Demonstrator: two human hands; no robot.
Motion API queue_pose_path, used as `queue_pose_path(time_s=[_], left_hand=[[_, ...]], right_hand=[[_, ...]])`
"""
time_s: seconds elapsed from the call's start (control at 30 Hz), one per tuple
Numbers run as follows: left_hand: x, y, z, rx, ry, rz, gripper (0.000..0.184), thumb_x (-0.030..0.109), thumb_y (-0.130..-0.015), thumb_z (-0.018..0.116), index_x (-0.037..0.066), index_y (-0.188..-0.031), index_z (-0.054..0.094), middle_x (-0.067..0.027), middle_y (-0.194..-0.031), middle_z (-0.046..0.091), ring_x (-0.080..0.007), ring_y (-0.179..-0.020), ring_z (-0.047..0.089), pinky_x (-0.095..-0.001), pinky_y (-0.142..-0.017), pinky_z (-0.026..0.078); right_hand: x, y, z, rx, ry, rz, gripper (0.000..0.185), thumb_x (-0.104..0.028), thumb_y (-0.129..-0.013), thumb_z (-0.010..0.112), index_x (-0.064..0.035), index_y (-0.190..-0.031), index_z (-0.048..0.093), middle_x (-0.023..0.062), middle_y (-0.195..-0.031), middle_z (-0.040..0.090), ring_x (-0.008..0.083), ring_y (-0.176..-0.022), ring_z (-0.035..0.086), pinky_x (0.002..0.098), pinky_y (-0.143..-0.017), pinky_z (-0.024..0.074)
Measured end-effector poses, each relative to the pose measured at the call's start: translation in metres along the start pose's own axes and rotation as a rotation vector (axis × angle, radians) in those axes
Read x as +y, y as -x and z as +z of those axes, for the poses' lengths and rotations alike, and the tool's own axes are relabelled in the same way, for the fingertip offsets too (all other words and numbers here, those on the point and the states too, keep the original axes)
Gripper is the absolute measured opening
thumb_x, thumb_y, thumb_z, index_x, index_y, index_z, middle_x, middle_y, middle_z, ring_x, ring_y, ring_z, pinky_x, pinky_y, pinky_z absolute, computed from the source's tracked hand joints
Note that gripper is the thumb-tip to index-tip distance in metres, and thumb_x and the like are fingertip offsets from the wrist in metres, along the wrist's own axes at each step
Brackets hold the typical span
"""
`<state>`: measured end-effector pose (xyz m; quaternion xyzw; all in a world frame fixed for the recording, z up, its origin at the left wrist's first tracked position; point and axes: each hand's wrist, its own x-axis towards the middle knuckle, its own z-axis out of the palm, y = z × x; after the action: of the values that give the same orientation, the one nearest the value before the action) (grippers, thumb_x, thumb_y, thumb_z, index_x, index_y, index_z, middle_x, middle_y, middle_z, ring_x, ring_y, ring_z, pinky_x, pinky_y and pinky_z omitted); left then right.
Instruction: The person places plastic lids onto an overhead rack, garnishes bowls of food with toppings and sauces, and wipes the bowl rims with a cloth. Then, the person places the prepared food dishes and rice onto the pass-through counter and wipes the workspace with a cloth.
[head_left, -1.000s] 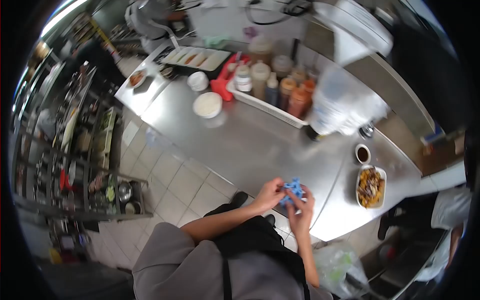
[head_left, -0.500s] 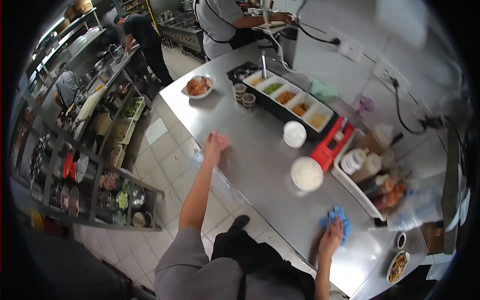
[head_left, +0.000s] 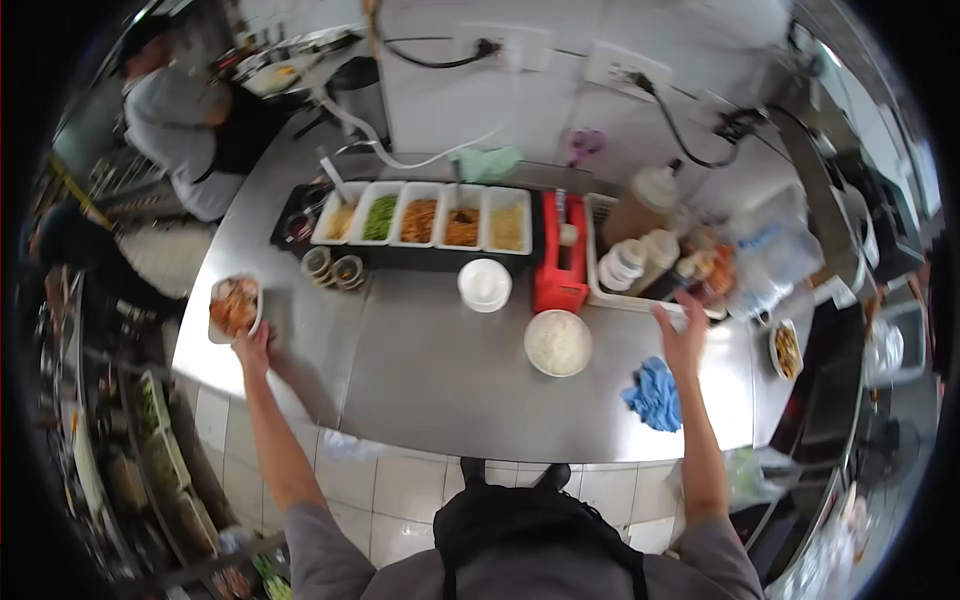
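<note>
At the left end of the steel table, a white bowl (head_left: 236, 308) holds orange-brown food. My left hand (head_left: 253, 350) grips its near rim, with the fingertips partly hidden. My right hand (head_left: 684, 335) is open, fingers apart and holding nothing, just in front of the white basket (head_left: 625, 300) of sauce bottles. Below it on the table lies a crumpled blue cloth (head_left: 655, 395). A round white tub (head_left: 558, 343) with pale contents is left of that hand, and a smaller white bowl (head_left: 485, 286) stands beyond it.
A black holder with white compartments of toppings (head_left: 420, 220) runs along the back, beside a red dispenser (head_left: 560, 255). Two small lidded cups (head_left: 333, 268) stand before it. A small oval dish (head_left: 786, 350) is at far right. A co-worker (head_left: 190, 120) stands at back left.
My left hand has moved from the table's front edge to the food bowl. My right hand has let go of the blue cloth and moved toward the bottle basket. The view has turned right.
</note>
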<state>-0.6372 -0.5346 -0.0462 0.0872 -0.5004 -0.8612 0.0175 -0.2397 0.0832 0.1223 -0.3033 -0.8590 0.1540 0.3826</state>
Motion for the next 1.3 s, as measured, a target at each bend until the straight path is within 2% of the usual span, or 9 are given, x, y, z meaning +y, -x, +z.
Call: queue_pose_path(time_s=[0.17,0.4,0.53,0.6,0.67,0.77,0.97,1.2,1.3], left_hand=[[0.031,0.078,0.034,0.139,-0.116,0.034,0.047,0.019,-0.089,0.046,0.003,-0.127,0.024,-0.0178,-0.120,0.042,-0.0310,-0.097,0.055,-0.0386,-0.082,0.051],[0.054,0.256,0.076,-0.093,-0.276,-0.124,0.047,0.025,-0.089,0.050,0.003,-0.125,0.029,-0.0133,-0.121,0.042,-0.0241,-0.102,0.051,-0.0335,-0.078,0.050],[0.036,0.333,0.057,-0.410,-0.859,0.004,0.044,0.017,-0.086,0.049,0.002,-0.125,0.034,-0.0122,-0.115,0.047,-0.0217,-0.095,0.054,-0.0332,-0.073,0.051],[0.043,0.377,0.106,-0.430,-0.792,-0.195,0.045,0.012,-0.084,0.047,0.003,-0.126,0.034,-0.0118,-0.114,0.047,-0.0212,-0.098,0.052,-0.0331,-0.074,0.051],[0.041,0.412,0.161,-0.362,-0.441,-0.438,0.047,0.009,-0.082,0.047,0.003,-0.127,0.033,-0.0115,-0.114,0.047,-0.0198,-0.100,0.051,-0.0327,-0.074,0.051],[0.007,0.434,0.187,-0.588,-0.603,-0.403,0.052,0.006,-0.081,0.043,0.003,-0.131,0.027,-0.0112,-0.113,0.046,-0.0170,-0.094,0.053,-0.0319,-0.072,0.051],[-0.044,0.486,0.263,-0.669,-0.439,-0.542,0.053,0.004,-0.080,0.039,0.005,-0.131,0.025,-0.0109,-0.110,0.046,-0.0189,-0.092,0.055,-0.0341,-0.074,0.051],[-0.079,0.511,0.308,-0.907,-0.658,-0.399,0.057,0.004,-0.083,0.037,0.003,-0.135,0.013,-0.0178,-0.110,0.044,-0.0219,-0.089,0.055,-0.0315,-0.064,0.055],[-0.088,0.511,0.316,-0.970,-0.664,-0.376,0.058,0.003,-0.083,0.037,0.003,-0.135,0.012,-0.0186,-0.110,0.044,-0.0231,-0.088,0.056,-0.0317,-0.063,0.055]], right_hand=[[-0.053,-0.022,0.071,0.267,0.208,0.055,0.075,-0.041,-0.052,0.080,-0.0030,-0.108,0.049,0.0141,-0.097,0.054,0.0338,-0.092,0.049,0.0424,-0.077,0.0393],[-0.081,-0.019,0.097,0.338,0.103,0.347,0.061,-0.020,-0.053,0.076,-0.0034,-0.105,0.049,0.0138,-0.099,0.051,0.0330,-0.095,0.047,0.0418,-0.081,0.0377],[-0.064,-0.008,0.083,0.340,-0.230,0.224,0.062,-0.019,-0.053,0.076,-0.0030,-0.106,0.050,0.0150,-0.096,0.053,0.0330,-0.097,0.049,0.0411,-0.087,0.0366],[-0.062,-0.016,0.055,0.338,-0.416,0.169,0.069,-0.019,-0.052,0.081,-0.0021,-0.109,0.047,0.0122,-0.104,0.050,0.0277,-0.097,0.049,0.0372,-0.087,0.0384],[-0.064,-0.027,0.021,0.391,-0.712,-0.270,0.070,-0.012,-0.056,0.081,-0.0039,-0.112,0.041,0.0107,-0.114,0.044,0.0272,-0.099,0.048,0.0359,-0.088,0.0389],[-0.067,-0.031,-0.028,-0.038,-0.525,-0.447,0.083,-0.019,-0.055,0.082,-0.0048,-0.124,0.037,0.0106,-0.121,0.047,0.0235,-0.095,0.054,0.0338,-0.079,0.0448],[-0.060,-0.024,-0.134,-1.106,0.077,-0.791,0.089,-0.027,-0.056,0.078,-0.0086,-0.131,0.034,0.0096,-0.088,0.063,0.0265,-0.076,0.063,0.0337,-0.065,0.0484],[-0.080,0.001,-0.173,-1.039,0.743,-1.003,0.078,-0.007,-0.063,0.066,-0.0042,-0.132,0.031,0.0067,-0.072,0.058,0.0210,-0.066,0.060,0.0312,-0.053,0.0427],[-0.099,0.009,-0.179,-1.119,0.954,-1.022,0.077,-0.009,-0.063,0.066,-0.0030,-0.132,0.032,0.0062,-0.072,0.058,0.0213,-0.064,0.059,0.0308,-0.052,0.0427]])
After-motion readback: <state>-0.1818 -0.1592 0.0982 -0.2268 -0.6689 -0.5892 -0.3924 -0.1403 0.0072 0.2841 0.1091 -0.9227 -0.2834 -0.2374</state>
